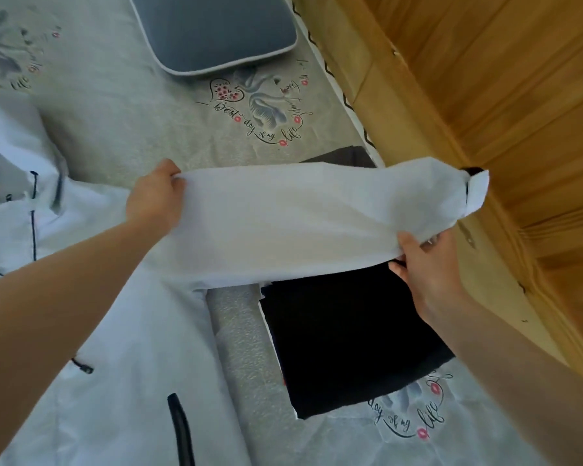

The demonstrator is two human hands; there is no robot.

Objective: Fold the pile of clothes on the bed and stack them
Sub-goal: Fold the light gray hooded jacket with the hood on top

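On bed [122, 105], hands hold white jacket [115, 348] sleeve.

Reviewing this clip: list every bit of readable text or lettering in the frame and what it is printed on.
"Best day of my life": script print on the bedsheet, by the grey pillow.
"day of my life": same print, near right corner, beside the black folded garment.
Fainter script at the far left and by the pillow: too blurred to read.
White jacket: no lettering visible.
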